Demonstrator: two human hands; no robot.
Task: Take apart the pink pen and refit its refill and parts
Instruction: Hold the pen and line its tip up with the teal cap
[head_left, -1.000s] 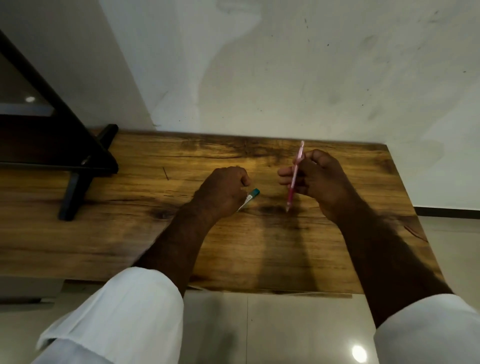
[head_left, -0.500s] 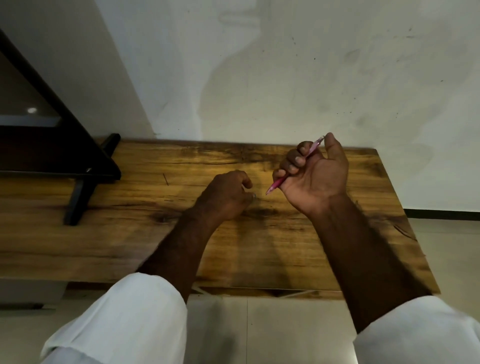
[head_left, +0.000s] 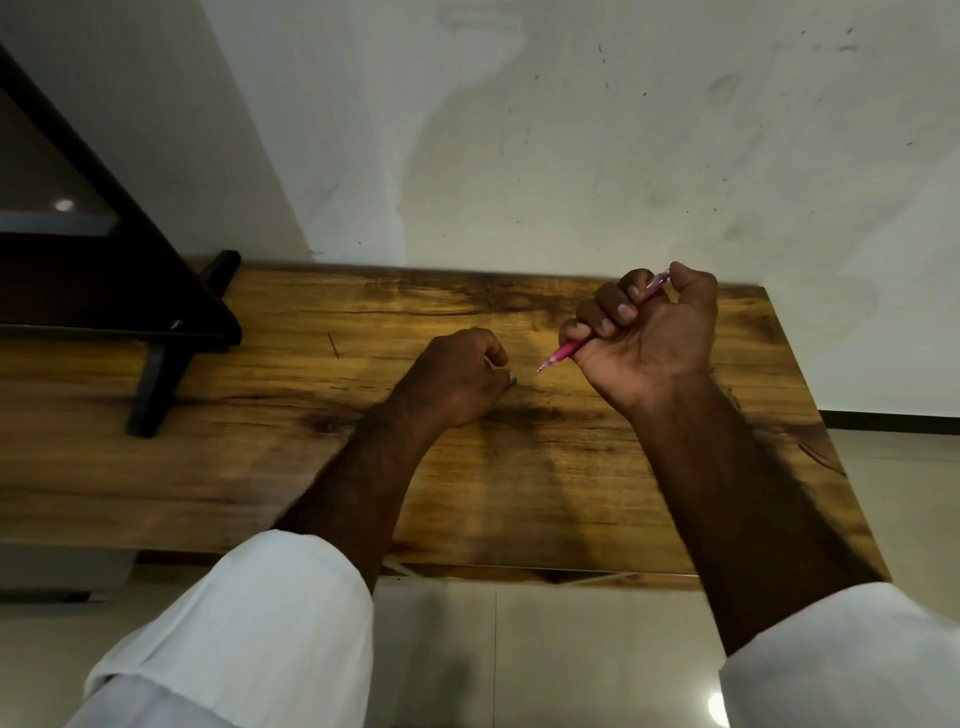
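Right hand (head_left: 644, 332): fist closed around slim pink plastic pen (head_left: 563, 354), above wooden table (head_left: 260, 467).
Pen axis: tip points near-left toward left hand (head_left: 457, 376).
Left hand: curled shut; contents unclear.

pink pen (head_left: 563, 354) tilted from upright, teal-tipped piece gone inside left hand (head_left: 457, 374)

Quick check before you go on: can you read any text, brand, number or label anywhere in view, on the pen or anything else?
None readable.
pink pen, held in the right hand: no print shows on the parts that stick out.
left hand: closed; whatever it holds is hidden.
wooden table and wall: only grain and smudges, no writing.
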